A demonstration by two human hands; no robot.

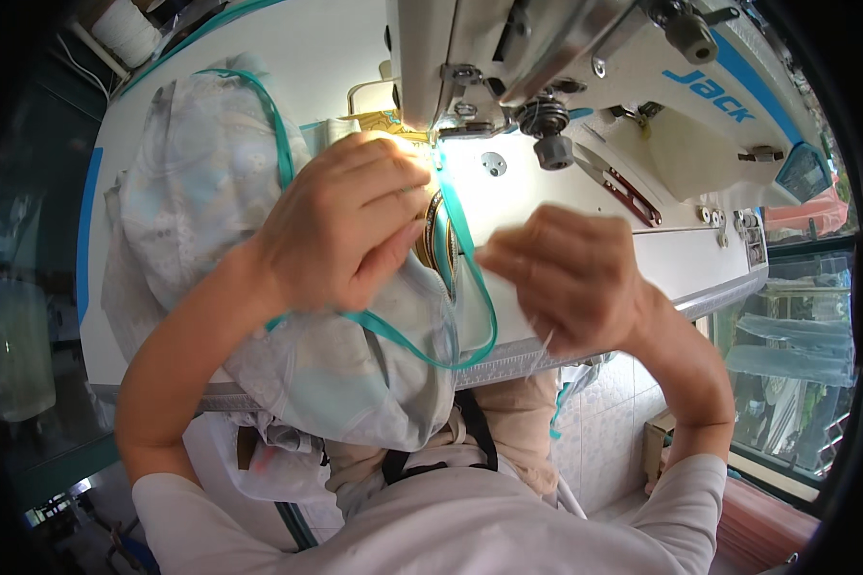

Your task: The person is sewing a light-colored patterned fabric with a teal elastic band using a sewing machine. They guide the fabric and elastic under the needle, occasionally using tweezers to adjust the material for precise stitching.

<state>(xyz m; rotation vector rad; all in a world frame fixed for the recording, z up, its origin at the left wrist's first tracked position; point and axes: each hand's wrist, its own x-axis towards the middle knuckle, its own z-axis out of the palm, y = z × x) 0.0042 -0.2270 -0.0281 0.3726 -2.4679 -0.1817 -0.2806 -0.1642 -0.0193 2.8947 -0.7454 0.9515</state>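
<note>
My left hand (pixel 355 216) is curled just left of the sewing machine's needle area (pixel 434 144), over pale patterned fabric (pixel 182 182); its fingertips are partly hidden, so what they grip is unclear. My right hand (pixel 556 268), blurred, is closed to the right of a teal tape (pixel 470 240), with white thread (pixel 547 340) trailing below it. The teal tape runs down from the needle area and loops across the fabric, which drapes over the table's front edge. A brownish banded strip (pixel 439 244) lies between my hands.
The machine head (pixel 700 96) overhangs the white table (pixel 671 254). Scissors (pixel 623 187) and small bobbins (pixel 714 216) lie to the right. A white cone of cord (pixel 125 38) sits at the back left. A glazed window or door (pixel 791 345) stands at the right.
</note>
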